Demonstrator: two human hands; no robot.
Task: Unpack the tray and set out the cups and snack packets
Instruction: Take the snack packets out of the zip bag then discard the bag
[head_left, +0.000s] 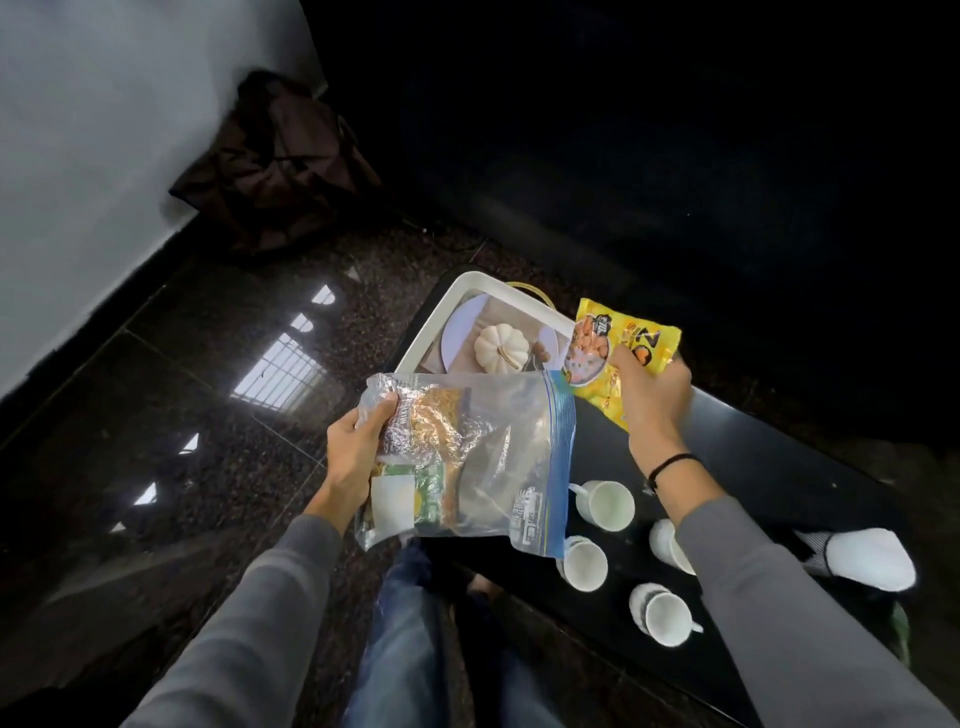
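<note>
Right hand (649, 400) grips a yellow packet (621, 353), bare counter (769, 457) just beneath; left hand (358, 447) clutches the bag (467, 457).

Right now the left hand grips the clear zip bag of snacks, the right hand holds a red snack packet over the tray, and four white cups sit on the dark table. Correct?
Not quite. The packet in the right hand is yellow, not red, as the head view shows. The rest stands: the left hand grips the clear zip bag, and four white cups sit on the dark table near the tray.
</note>
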